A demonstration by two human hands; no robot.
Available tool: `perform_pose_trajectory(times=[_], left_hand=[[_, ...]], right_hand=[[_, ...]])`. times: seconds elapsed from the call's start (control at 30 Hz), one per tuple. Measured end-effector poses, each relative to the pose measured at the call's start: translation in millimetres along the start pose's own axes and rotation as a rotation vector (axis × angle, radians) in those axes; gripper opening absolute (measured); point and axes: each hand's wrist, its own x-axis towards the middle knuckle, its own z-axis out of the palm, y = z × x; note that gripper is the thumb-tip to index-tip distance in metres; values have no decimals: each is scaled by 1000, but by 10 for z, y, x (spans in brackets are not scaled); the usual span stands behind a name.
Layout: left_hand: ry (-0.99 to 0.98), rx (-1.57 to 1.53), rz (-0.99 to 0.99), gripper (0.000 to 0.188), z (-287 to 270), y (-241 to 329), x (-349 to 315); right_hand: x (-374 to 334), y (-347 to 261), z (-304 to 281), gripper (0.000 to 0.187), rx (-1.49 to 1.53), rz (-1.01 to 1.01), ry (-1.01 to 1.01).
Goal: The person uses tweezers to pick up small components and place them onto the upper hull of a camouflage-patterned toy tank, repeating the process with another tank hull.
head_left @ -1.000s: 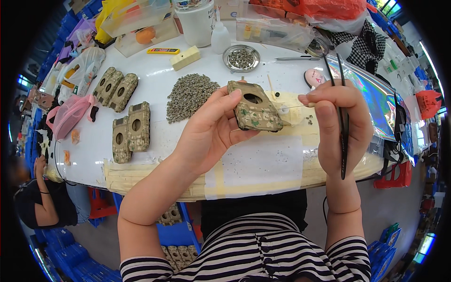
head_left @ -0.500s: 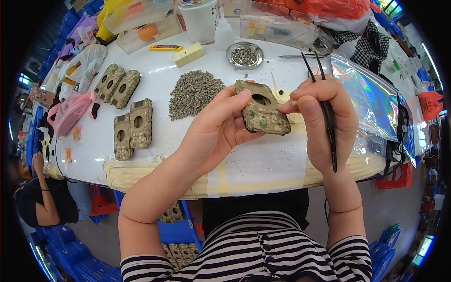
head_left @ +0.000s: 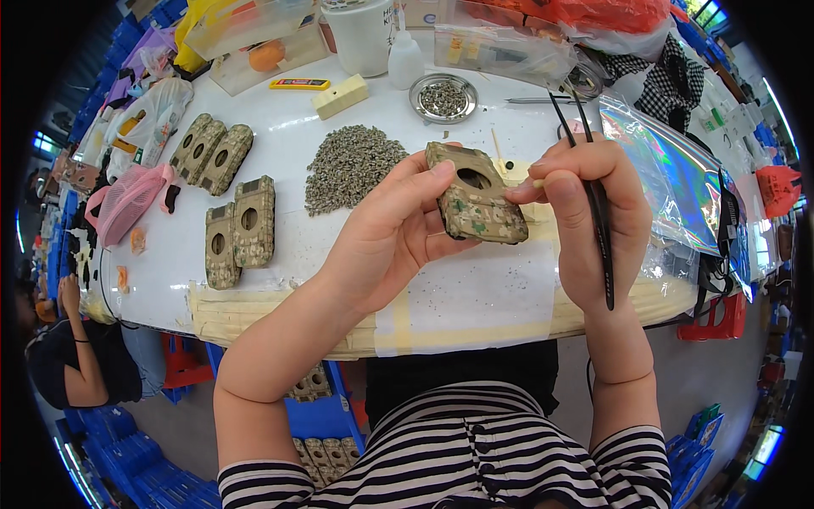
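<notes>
A camouflage-patterned toy tank hull (head_left: pixel 485 214) with a round hole in its top is held tilted over the table by my left hand (head_left: pixel 377 222), thumb on one edge and fingers beneath. Close against the hull's right side, my right hand (head_left: pixel 598 208) is closed around black tweezers (head_left: pixel 604 254), whose tips point up and away from the hull. A small pale tip (head_left: pixel 538 183) shows between thumb and forefinger; the rest of it is hidden. More hulls, two (head_left: pixel 250 222) nearer and three (head_left: pixel 225 159) farther back, rest at the left.
A heap of small camouflage parts (head_left: pixel 352 168) lies beyond my left hand, with a round metal dish (head_left: pixel 415 100) of similar parts behind it. A white squeeze bottle (head_left: pixel 406 64) and a pale block (head_left: pixel 340 97) stand farther back. Iridescent plastic bags (head_left: pixel 670 182) lie at right.
My right hand and the tweezers have shifted slightly to the right. The hull in my left hand has moved very little.
</notes>
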Motion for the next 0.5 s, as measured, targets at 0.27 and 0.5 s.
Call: perform_pose_trajectory(times=[0.27, 0.5], left_hand=[[8, -15, 34, 44, -34, -2, 3], [-3, -58, 120, 44, -102, 30, 48]], right_hand=[[-60, 71, -228, 6, -143, -8, 166], [-147, 161, -263, 10, -800, -142, -44]])
